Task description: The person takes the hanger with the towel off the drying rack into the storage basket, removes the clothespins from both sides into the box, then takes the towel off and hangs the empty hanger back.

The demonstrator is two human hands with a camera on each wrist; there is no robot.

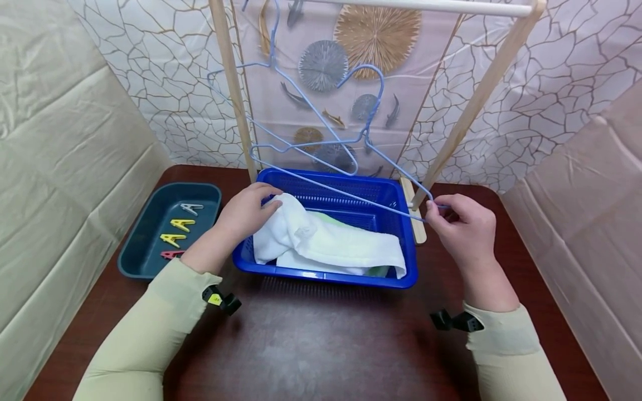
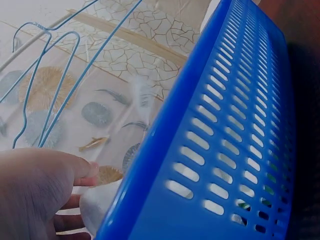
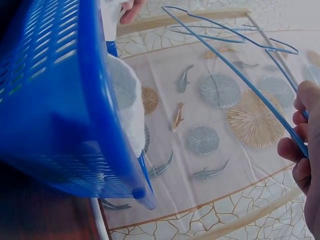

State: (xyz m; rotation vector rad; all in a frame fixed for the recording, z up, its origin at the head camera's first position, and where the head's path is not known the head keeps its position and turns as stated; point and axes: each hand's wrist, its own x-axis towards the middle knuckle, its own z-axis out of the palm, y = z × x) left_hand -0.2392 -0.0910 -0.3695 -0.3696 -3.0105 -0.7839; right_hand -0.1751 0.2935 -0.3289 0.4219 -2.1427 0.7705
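My right hand [image 1: 463, 231] grips one lower corner of a blue wire hanger [image 1: 321, 184], which tilts over the back of a blue basket [image 1: 326, 280]. The hanger's hook points up. At the basket's left end, my left hand [image 1: 246, 214] pinches the bunched end of a white cloth [image 1: 346, 245] between thumb and fingers. In the left wrist view, that cloth [image 2: 97, 205] shows beside the fingers above the basket rim. Some light green fabric [image 1: 326, 218] lies under the white cloth. From the right wrist, the hanger wire [image 3: 250, 87] runs into the curled right fingers.
A second blue hanger [image 1: 301, 92] hangs at the left of a wooden rack with a white rail [image 1: 426, 5]. Left of the basket, a dark teal tray [image 1: 132, 253] holds several clothespins [image 1: 181, 225]. Fabric walls enclose the brown table [image 1: 321, 345]. The rack's right foot [image 1: 418, 228] stands beside the basket.
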